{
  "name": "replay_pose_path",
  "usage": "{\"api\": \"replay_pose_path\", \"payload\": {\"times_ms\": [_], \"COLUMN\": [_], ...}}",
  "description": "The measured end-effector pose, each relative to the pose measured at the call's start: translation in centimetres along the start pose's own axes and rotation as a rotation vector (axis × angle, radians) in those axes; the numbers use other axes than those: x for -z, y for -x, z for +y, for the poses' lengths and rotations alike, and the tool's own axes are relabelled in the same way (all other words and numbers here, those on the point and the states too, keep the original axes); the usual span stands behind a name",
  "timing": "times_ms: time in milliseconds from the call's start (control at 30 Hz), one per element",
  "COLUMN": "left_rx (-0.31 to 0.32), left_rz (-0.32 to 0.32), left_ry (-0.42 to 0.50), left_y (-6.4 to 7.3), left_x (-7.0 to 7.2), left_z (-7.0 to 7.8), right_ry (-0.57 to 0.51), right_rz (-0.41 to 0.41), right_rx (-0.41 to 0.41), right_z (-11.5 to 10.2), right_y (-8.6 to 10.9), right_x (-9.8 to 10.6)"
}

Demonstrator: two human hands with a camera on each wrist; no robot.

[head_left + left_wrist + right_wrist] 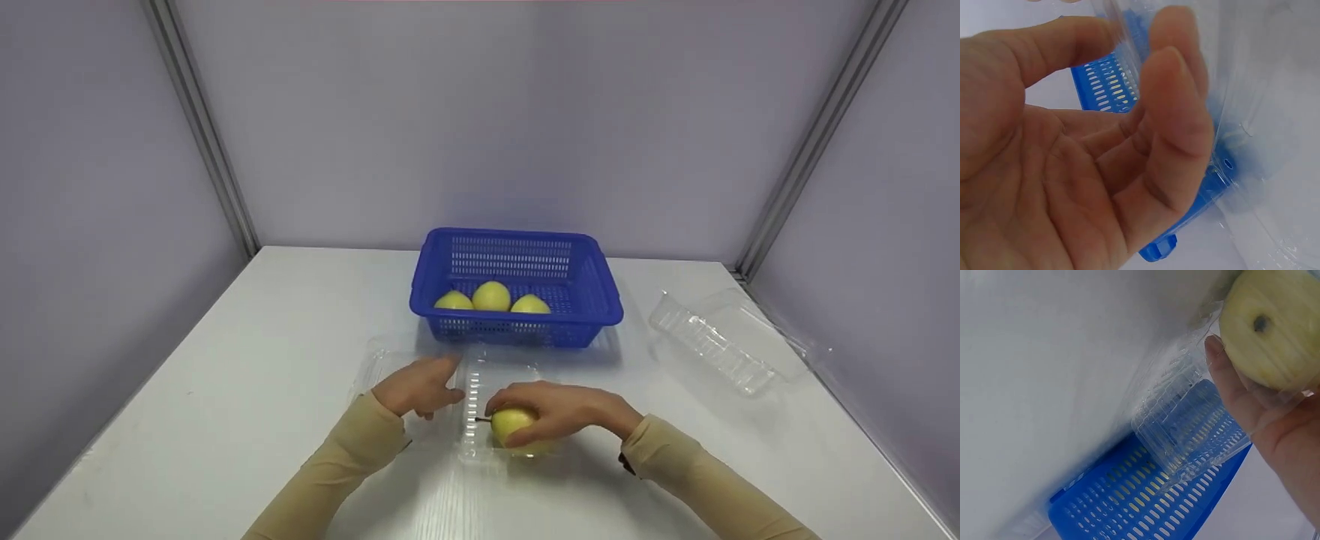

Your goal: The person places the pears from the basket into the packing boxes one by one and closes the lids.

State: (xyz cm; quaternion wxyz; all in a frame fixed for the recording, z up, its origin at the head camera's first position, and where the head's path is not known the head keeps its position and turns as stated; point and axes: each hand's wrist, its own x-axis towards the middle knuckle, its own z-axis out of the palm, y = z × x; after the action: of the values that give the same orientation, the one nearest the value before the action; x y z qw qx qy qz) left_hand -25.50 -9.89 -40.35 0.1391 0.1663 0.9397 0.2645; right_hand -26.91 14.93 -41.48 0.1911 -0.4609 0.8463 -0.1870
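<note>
My right hand (559,409) grips a yellow pear (511,426), its fingers and thumb curved round it and the stem pointing left. The pear is in the right half of an opened clear plastic clamshell box (471,442); its round underside shows through the plastic in the right wrist view. Over the box's left half is my left hand (421,386), fingers loosely bent and palm holding nothing. In the left wrist view, clear plastic (1275,163) stands right beside the left fingertips (1168,95).
Behind the box stands a blue slotted basket (517,319) with three more pears (491,296) along its near side. Another opened clear plastic box (712,345) lies at the right of the white table (247,390). Pale walls (480,135) enclose the back and sides.
</note>
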Motion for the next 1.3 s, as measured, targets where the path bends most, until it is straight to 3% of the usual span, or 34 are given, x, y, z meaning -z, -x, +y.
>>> {"api": "replay_pose_path", "payload": {"times_ms": [200,467,633,900,1100,1300], "left_rx": [0.009,-0.03,-0.021,-0.072,-0.092,-0.137], "left_rz": [-0.002,0.016,0.019,0.028,0.042,0.06], "left_ry": [-0.012,0.0,0.013,0.063,0.032,0.015], "left_y": [0.2,0.4,0.4,0.4,0.5,0.4], "left_x": [0.1,-0.2,-0.2,-0.5,-0.4,-0.4], "left_z": [0.2,-0.2,0.0,-0.3,-0.5,-0.6], "right_ry": [-0.023,-0.081,-0.053,-0.051,-0.023,0.028], "right_rz": [0.016,0.058,0.116,0.226,0.349,0.623], "right_rx": [0.001,0.035,0.05,0.1,0.103,0.08], "right_z": [-0.1,-0.2,-0.2,0.3,0.7,1.5], "right_y": [-0.1,-0.5,-0.6,-0.6,-0.7,-1.3], "right_x": [0.2,0.7,1.1,1.2,1.4,2.6]}}
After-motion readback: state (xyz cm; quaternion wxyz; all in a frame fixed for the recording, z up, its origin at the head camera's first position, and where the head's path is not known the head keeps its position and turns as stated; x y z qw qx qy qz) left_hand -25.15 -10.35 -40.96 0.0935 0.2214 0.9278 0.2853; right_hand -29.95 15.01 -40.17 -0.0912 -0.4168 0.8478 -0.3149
